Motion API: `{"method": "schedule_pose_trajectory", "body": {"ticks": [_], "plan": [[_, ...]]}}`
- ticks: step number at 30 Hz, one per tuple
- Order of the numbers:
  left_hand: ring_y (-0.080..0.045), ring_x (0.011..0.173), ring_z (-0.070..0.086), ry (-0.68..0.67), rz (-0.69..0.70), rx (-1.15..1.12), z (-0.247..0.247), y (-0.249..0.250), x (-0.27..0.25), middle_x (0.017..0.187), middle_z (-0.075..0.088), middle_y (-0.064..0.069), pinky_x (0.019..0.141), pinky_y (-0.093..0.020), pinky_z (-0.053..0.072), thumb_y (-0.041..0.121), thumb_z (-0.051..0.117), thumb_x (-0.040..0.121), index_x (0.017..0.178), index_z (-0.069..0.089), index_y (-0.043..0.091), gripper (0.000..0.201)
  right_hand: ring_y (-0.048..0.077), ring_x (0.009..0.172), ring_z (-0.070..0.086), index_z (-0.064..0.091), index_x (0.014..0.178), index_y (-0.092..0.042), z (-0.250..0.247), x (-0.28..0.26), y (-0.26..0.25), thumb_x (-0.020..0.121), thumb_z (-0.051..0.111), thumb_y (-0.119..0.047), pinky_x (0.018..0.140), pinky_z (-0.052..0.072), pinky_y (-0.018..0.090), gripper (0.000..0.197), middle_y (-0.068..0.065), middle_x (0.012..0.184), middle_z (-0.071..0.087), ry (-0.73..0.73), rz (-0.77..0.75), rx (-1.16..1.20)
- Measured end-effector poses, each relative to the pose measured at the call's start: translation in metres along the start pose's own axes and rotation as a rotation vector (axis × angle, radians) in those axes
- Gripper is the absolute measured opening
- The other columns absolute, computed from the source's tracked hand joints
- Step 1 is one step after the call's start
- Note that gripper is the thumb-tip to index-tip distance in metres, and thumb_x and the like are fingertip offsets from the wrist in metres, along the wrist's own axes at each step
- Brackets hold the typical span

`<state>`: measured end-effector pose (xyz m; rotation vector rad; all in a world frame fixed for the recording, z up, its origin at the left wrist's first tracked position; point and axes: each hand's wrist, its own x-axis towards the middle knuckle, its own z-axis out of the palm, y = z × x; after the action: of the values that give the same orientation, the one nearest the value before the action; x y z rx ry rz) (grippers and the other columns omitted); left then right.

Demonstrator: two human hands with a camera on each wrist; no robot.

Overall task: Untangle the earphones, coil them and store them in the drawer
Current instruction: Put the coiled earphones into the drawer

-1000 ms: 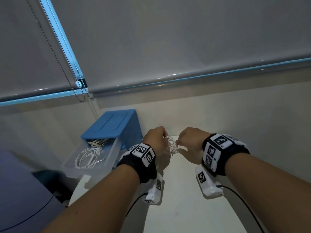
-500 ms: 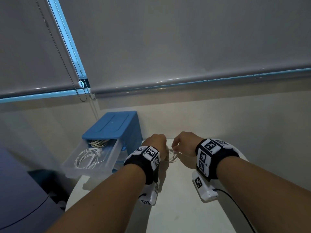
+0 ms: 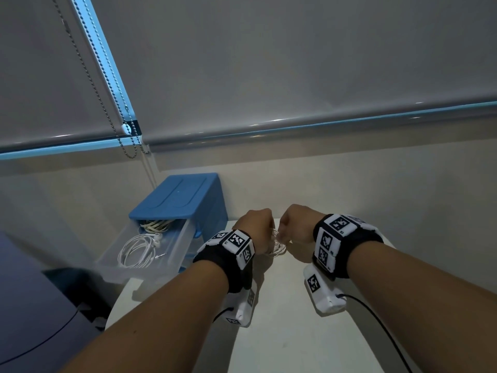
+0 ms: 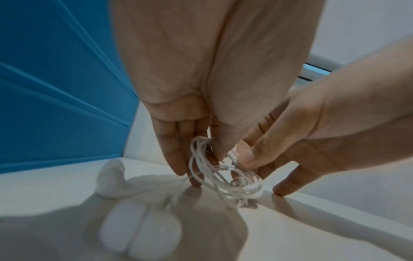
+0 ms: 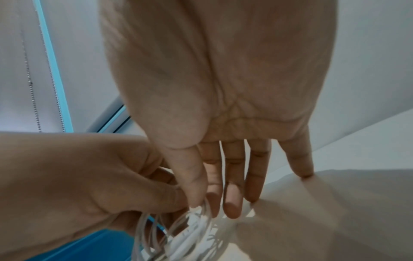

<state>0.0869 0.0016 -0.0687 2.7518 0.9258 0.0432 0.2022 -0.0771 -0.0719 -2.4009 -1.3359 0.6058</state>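
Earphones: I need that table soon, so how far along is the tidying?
Done: the drawer stands open, one coiled white set already inside. In hand: both hands, left hand and right hand, pinch a bundle of white earphones looped just above the table. Left: finish the coil, place it inside.

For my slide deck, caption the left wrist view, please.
Left hand and right hand pinch a white earphone bundle just above the white table.
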Motion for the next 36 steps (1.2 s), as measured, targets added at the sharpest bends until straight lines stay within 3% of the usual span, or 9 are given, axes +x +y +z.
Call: {"method": "schedule_pose_trajectory", "body": {"ticks": [5,10,14,17,20,22,25,30,36], "plan": [[-0.026,0.108,0.064,-0.019,0.026,-0.097,0.001,-0.001,-0.007,0.122,0.067,-0.009,0.09,-0.035,0.054,0.013,0.059,0.097,0.116,0.062,0.016,0.019,0.029,0.104,0.07,0.078,0.097,-0.004,0.001,-0.009,0.005,0.089,0.074,-0.016,0.089,0.055,0.036,0.015,0.015,0.104,0.076,-0.013,0.015,0.097],[-0.027,0.122,0.06,-0.103,0.067,-0.001,0.0,0.002,-0.012,0.134,0.063,-0.008,0.095,-0.03,0.048,0.013,0.068,0.092,0.132,0.063,0.013,0.04,0.029,0.097,0.069,0.076,0.099,0.001,0.003,-0.013,0.006,0.085,0.075,-0.017,0.085,0.054,0.037,0.022,0.016,0.104,0.076,-0.014,0.013,0.115],[-0.025,0.115,0.063,0.008,0.04,-0.085,-0.002,0.002,-0.01,0.127,0.065,-0.007,0.09,-0.028,0.048,0.009,0.066,0.092,0.123,0.068,0.014,0.031,0.022,0.087,0.064,0.075,0.098,0.002,-0.001,-0.017,0.007,0.087,0.07,-0.015,0.079,0.051,0.034,0.021,0.017,0.102,0.075,-0.038,0.005,0.121],[-0.024,0.1,0.068,0.091,0.019,-0.248,-0.009,0.004,-0.009,0.106,0.066,-0.007,0.083,-0.028,0.052,0.009,0.067,0.091,0.115,0.066,0.017,0.025,0.019,0.082,0.067,0.075,0.098,-0.002,-0.009,-0.023,0.01,0.091,0.067,-0.011,0.079,0.056,0.029,0.014,0.009,0.088,0.073,-0.033,-0.053,0.266],[-0.022,0.089,0.067,0.124,0.044,-0.318,-0.017,0.008,-0.008,0.098,0.066,-0.005,0.076,-0.027,0.05,0.008,0.069,0.089,0.106,0.064,0.02,0.022,0.016,0.075,0.071,0.076,0.086,-0.006,-0.02,-0.033,0.01,0.093,0.065,-0.005,0.06,0.05,0.019,0.012,0.009,0.08,0.073,-0.012,-0.084,0.45],[-0.02,0.085,0.065,0.136,0.052,-0.348,-0.022,0.011,-0.01,0.098,0.067,-0.005,0.074,-0.026,0.049,0.01,0.071,0.089,0.102,0.062,0.024,0.021,0.021,0.086,0.076,0.074,0.08,-0.01,-0.024,-0.039,0.011,0.092,0.067,-0.009,0.064,0.047,0.022,0.014,0.01,0.083,0.076,-0.025,-0.08,0.511],[-0.018,0.081,0.067,0.157,0.054,-0.405,-0.028,0.014,-0.016,0.096,0.07,-0.005,0.071,-0.026,0.051,0.013,0.072,0.089,0.101,0.063,0.025,0.019,0.02,0.095,0.076,0.072,0.089,-0.009,-0.029,-0.048,0.01,0.091,0.073,-0.015,0.073,0.053,0.027,0.006,0.012,0.095,0.079,-0.051,-0.096,0.505],[-0.019,0.077,0.071,0.197,0.041,-0.54,-0.045,0.023,-0.032,0.094,0.07,-0.007,0.072,-0.035,0.063,0.011,0.061,0.094,0.105,0.067,0.018,0.014,0.014,0.075,0.069,0.073,0.093,0.0,-0.051,-0.06,0.001,0.092,0.072,-0.014,0.062,0.049,0.024,0.014,0.015,0.094,0.078,0.02,-0.106,0.421],[-0.018,0.089,0.069,0.085,0.056,-0.695,-0.081,0.031,-0.06,0.108,0.073,-0.008,0.076,-0.033,0.058,0.02,0.066,0.096,0.118,0.066,0.013,0.023,0.018,0.065,0.064,0.071,0.083,-0.002,-0.09,-0.083,-0.027,0.092,0.071,-0.007,0.059,0.051,0.025,0.011,0.014,0.072,0.069,0.024,-0.163,0.424]]}}
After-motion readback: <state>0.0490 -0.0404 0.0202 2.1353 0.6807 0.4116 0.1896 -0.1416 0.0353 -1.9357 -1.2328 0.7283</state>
